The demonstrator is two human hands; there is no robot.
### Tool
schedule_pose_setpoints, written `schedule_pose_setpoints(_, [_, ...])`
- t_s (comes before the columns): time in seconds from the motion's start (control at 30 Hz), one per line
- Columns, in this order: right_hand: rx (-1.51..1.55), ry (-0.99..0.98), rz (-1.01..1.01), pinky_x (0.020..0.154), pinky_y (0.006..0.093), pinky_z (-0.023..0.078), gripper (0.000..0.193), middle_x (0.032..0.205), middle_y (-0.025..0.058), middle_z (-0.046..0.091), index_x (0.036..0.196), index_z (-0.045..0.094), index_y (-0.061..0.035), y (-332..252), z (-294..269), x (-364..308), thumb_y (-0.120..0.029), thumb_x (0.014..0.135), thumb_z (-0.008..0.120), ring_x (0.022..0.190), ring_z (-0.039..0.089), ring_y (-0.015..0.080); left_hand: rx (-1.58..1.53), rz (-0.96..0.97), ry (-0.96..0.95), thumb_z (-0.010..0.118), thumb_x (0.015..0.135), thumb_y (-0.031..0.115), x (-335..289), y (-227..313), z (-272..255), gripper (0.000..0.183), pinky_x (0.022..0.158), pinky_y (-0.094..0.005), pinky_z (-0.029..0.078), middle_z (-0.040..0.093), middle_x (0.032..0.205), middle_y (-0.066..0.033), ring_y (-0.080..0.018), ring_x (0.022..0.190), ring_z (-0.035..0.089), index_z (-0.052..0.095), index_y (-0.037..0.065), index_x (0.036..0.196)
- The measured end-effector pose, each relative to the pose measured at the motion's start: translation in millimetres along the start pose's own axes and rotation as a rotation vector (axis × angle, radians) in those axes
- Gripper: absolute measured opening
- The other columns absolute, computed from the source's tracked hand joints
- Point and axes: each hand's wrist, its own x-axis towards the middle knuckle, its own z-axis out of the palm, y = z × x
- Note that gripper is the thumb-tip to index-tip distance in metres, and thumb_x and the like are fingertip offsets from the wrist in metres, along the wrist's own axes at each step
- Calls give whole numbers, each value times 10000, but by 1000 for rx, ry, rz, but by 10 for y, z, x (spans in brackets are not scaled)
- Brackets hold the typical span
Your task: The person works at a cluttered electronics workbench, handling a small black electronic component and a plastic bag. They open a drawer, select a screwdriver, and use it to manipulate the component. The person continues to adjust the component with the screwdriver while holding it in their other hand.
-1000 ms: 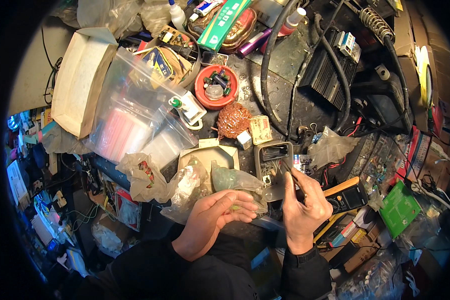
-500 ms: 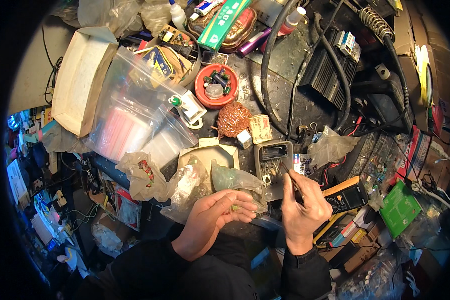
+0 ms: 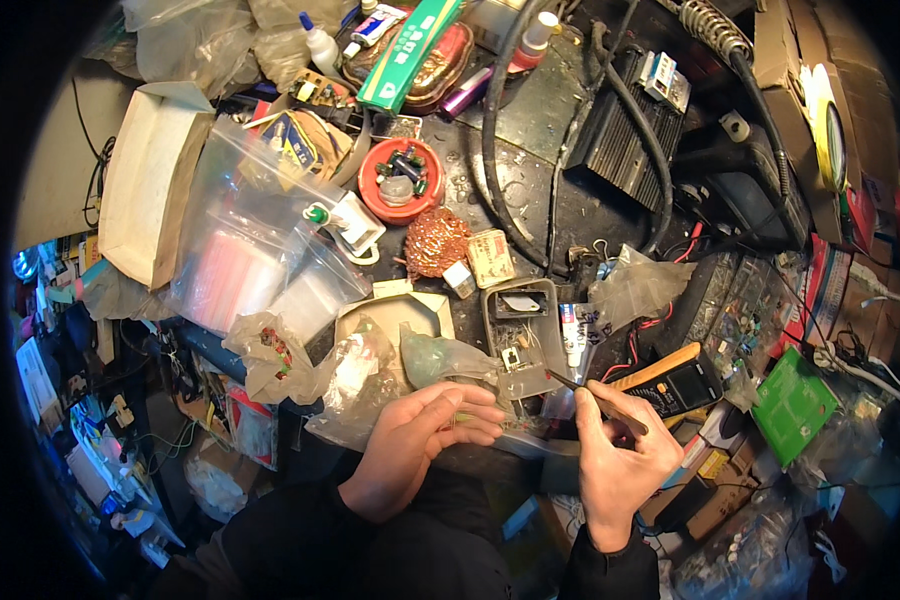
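My right hand (image 3: 625, 455) is closed in a pinch around dark tweezers (image 3: 567, 382). Their tip points left, over the right edge of a small grey plastic box (image 3: 490, 325), and a tiny reddish speck shows there, too small to name. Loose small parts and a little square component (image 3: 511, 357) lie inside the box. My left hand (image 3: 415, 440) is cupped with its fingers stretched out toward the right. Thin yellow-green strands (image 3: 460, 416) show by its fingers; whether they rest in the palm I cannot tell. A plastic bag with greenish contents (image 3: 440, 355) lies just beyond that hand.
Behind the box stand a copper-coloured wire ball (image 3: 437, 243) and a red dish (image 3: 378, 205) of small parts. A yellow-and-black multimeter (image 3: 670, 385) and a green circuit board (image 3: 792, 405) lie to the right. Thick black cables (image 3: 493, 130) loop across the back. Clear bags (image 3: 240, 265) fill the left.
My right hand has drawn back from inside the box, moving down and right with the tweezers. My left hand keeps its cupped shape. The whole view has shifted slightly.
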Motion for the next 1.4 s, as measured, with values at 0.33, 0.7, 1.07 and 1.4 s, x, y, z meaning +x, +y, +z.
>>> schedule_pose_setpoints(0.33, [173,-236,16,665,221,556,235,966,143,849,1017,879,38,-281,-303,-298,83,799,954,746,740,105,-22,-2,12,421,1251,312,0,-31,91,473,1041,-422,604,779,1266,-244,-298,1120,774,664,-74,1376])
schedule_pose_setpoints(0.7, [-105,-58,-421,755,303,648,200,980,140,858,1035,848,14,344,258,12,52,857,933,851,854,256,16,-12,40,453,1237,255,-16,-64,28,402,986,-377,603,791,1200,-210,-259,1057,767,674,-61,1351])
schedule_pose_setpoints(1.07, [-91,-61,-402,763,311,651,185,973,139,860,1022,850,13,400,282,29,50,860,930,846,854,253,5,3,34,468,1235,256,-12,-56,41,394,984,-371,603,792,1205,-206,-247,1059,762,673,-59,1352])
schedule_pose_setpoints(1.4, [-79,-96,-317,740,301,636,160,958,145,857,1018,860,17,320,168,21,35,874,927,829,851,240,6,-15,26,461,1238,242,3,-70,43,389,976,-369,611,795,1203,-211,-249,1050,768,673,-61,1360])
